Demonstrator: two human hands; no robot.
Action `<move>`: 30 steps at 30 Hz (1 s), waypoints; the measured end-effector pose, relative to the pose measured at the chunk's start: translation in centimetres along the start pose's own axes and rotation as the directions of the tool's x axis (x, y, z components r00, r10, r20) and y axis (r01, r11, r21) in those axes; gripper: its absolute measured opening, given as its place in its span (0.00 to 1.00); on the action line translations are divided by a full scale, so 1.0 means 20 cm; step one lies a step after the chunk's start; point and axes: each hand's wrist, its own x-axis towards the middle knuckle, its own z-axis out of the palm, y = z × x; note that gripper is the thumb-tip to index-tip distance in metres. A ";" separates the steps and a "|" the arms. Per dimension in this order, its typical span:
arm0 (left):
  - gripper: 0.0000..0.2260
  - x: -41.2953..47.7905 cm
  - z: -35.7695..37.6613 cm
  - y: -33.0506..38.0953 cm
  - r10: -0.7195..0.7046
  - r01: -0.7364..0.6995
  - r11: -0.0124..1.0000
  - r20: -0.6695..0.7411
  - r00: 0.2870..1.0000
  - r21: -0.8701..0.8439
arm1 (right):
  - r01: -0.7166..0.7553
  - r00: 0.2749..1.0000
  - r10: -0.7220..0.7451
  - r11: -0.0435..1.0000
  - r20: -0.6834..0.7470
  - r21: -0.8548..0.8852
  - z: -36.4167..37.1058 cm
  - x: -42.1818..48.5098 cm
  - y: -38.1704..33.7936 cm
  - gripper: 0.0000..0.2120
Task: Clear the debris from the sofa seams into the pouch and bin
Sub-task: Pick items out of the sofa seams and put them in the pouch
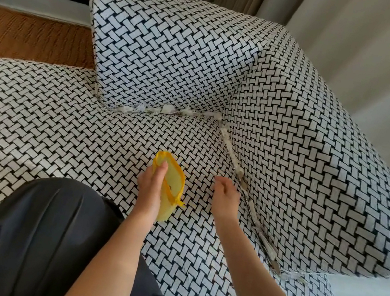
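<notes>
The yellow pouch is gripped in the left hand, long axis pointing away from the person, open zip edge toward the right hand. That hand is held loose and empty, just left of debris in the sofa seam.

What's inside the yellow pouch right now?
The left hand holds the pouch open. Its pale inner wall shows one small dark speck, too small to identify. The bottom is hidden by the pouch's own side and the hand.
</notes>
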 end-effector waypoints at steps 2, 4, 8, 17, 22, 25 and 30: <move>0.25 0.02 0.00 -0.01 -0.003 0.002 1.000 -0.010 1.000 -0.013 | 0.055 0.995 -0.069 0.984 -0.072 -0.172 0.04 0.07 0.05 0.12; 0.36 0.03 0.01 -0.02 -0.027 0.027 1.000 0.006 1.000 0.001 | 0.168 0.965 -0.232 0.903 -0.120 -0.395 0.09 0.14 0.08 0.14; 0.41 0.05 0.00 -0.03 -0.043 0.044 0.999 0.053 0.998 -0.017 | 0.066 0.939 -0.287 0.691 -0.189 -0.720 0.16 0.29 0.04 0.18; 0.41 0.08 -0.01 -0.03 -0.067 0.077 0.995 0.150 0.986 -0.066 | -0.005 0.989 -0.098 0.734 -0.112 -0.679 0.02 0.55 -0.07 0.13; 0.40 0.09 -0.01 -0.03 -0.057 0.069 0.994 0.148 0.987 -0.081 | -0.052 0.998 0.012 0.748 -0.065 -0.661 0.02 0.61 -0.09 0.12; 0.42 0.09 -0.01 -0.02 -0.063 0.074 0.995 0.147 0.987 -0.067 | -0.055 0.996 0.085 0.722 0.010 -0.690 0.01 0.64 -0.14 0.13; 0.44 0.09 -0.01 -0.02 -0.063 0.076 0.994 0.152 0.986 -0.083 | -0.208 0.939 0.334 0.740 0.082 -0.640 0.00 0.68 -0.27 0.10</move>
